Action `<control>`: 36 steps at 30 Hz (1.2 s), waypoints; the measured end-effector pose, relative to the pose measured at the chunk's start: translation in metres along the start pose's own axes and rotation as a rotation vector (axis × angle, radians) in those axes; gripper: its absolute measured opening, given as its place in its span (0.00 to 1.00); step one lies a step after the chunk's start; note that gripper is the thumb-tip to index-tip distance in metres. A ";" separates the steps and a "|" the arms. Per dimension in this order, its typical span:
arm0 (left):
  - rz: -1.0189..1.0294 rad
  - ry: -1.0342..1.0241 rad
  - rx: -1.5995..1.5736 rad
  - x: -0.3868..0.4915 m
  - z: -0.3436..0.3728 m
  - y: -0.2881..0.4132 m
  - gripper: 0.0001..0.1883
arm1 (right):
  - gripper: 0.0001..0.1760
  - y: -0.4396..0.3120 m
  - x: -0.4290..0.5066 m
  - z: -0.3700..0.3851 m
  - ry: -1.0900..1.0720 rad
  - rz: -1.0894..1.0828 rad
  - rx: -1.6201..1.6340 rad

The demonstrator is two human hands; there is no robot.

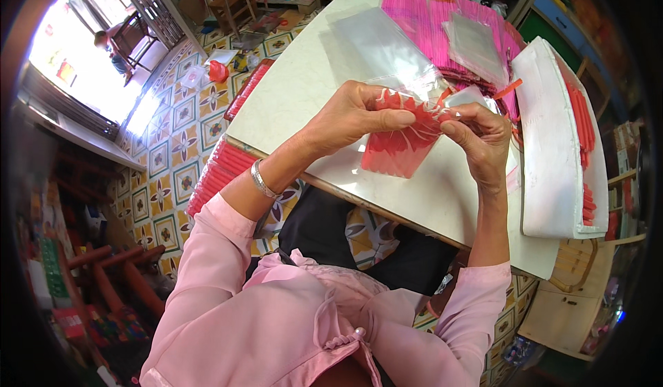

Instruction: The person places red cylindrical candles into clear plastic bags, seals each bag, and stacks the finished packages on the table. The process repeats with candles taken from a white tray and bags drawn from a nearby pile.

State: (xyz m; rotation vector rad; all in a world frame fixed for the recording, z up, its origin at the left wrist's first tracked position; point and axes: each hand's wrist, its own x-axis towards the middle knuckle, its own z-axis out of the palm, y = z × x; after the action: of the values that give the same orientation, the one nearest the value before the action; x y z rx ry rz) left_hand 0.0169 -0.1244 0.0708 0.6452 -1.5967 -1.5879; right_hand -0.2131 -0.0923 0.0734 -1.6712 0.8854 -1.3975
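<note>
A clear plastic bag of red candles [396,154] with white wicks is held between both hands above the white table [290,110]. My left hand [360,110] pinches its upper edge at the left, thumb towards me. At the upper right corner, my right hand [481,133] grips the bag between thumb and bent fingers. The wicks show along the top between the hands. Beyond my hands lie flat clear plastic bags [380,37] and packets of thin pink sticks [406,17], with more clear sleeves [474,48] on top.
A white foam box [544,143] with red candles [580,117] stands at the table's right. Packed red candles [222,172] lie beside the left edge, lower than the tabletop. Wooden stools [114,278] stand at lower left. A person [111,55] is by the bright doorway.
</note>
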 end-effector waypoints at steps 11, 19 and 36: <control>0.043 -0.039 0.019 -0.007 -0.012 -0.020 0.30 | 0.07 0.024 0.000 0.001 0.066 -0.017 0.218; -0.173 -0.093 -0.096 -0.019 -0.024 -0.057 0.23 | 0.08 0.022 0.016 0.012 0.185 0.197 0.213; 0.262 0.616 -0.384 -0.109 -0.215 0.012 0.14 | 0.14 0.051 0.067 0.144 -0.281 0.114 -0.339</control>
State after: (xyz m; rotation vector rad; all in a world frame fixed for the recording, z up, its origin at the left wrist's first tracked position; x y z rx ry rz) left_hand 0.2541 -0.1615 0.0461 0.6061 -0.8550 -1.2816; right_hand -0.0617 -0.1572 0.0435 -1.9755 1.0759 -0.9426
